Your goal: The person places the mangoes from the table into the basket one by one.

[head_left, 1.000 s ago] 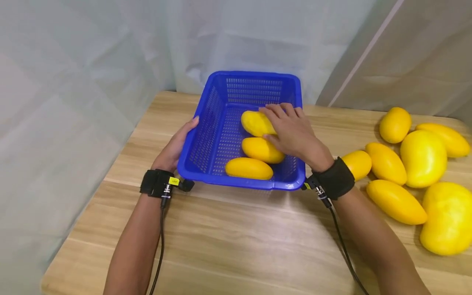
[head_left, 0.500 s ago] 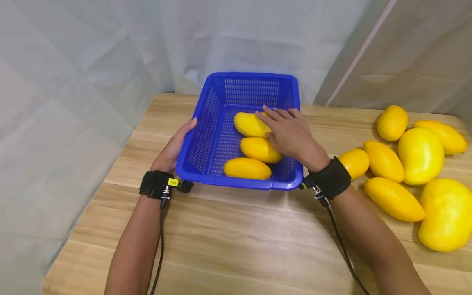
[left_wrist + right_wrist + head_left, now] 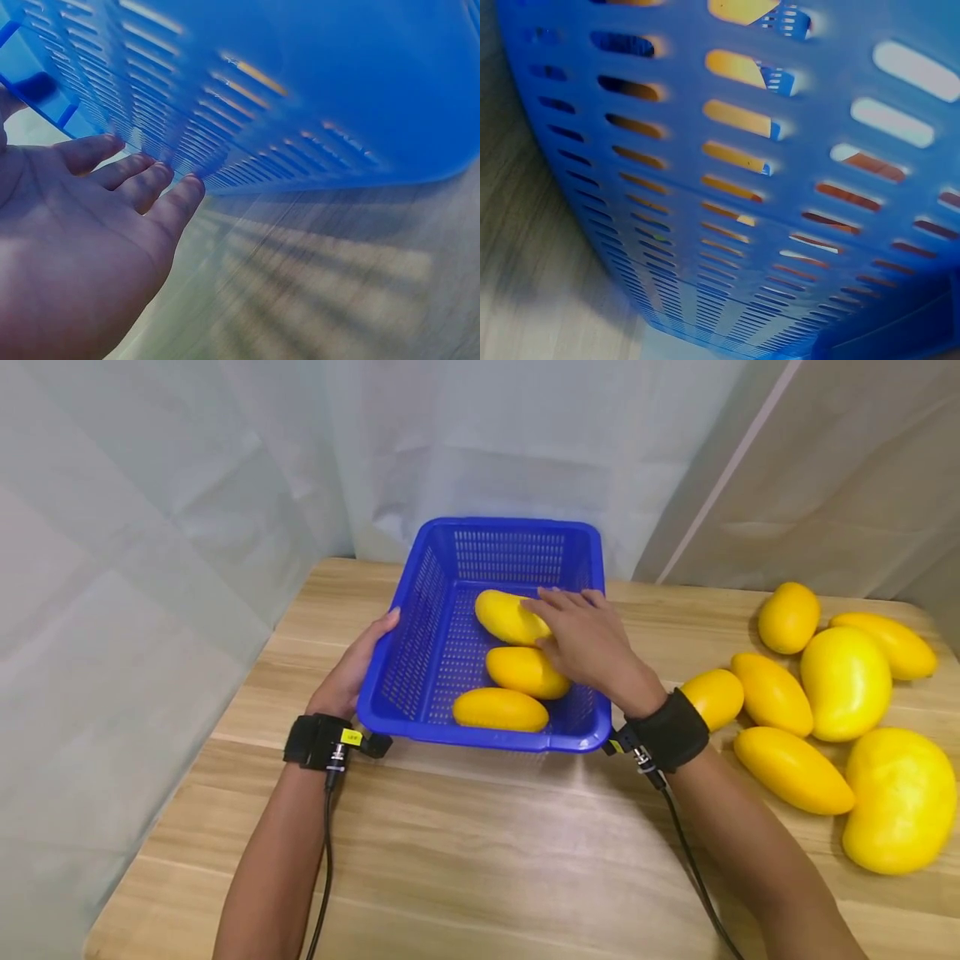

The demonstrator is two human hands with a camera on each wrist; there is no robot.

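Note:
A blue plastic basket (image 3: 487, 741) with slotted walls holds three yellow mangoes. My left hand (image 3: 352, 668) grips its left side, thumb at the rim; in the left wrist view the fingers (image 3: 176, 202) press the outside of the slotted wall. Inside, my right hand (image 3: 588, 639) holds the right end of the farthest mango (image 3: 510, 617), index finger on top and thumb on the near side. Nearer me lie the middle mango (image 3: 527, 672) and the front mango (image 3: 500, 709). The right wrist view shows mostly the basket's outer wall (image 3: 682, 195), with yellow behind its slots.
Several mangoes lie on the wooden table (image 3: 480, 860) to the right, among them a large one (image 3: 900, 802) near my right forearm and another large one (image 3: 845, 683) behind it. Pale curtains (image 3: 487, 443) hang beyond the table's back edge. Cables run from both wrist bands.
The farthest mango has shifted left in the basket and turned slightly, its right end now lower in view. My left hand keeps its place; the right hand has barely moved.

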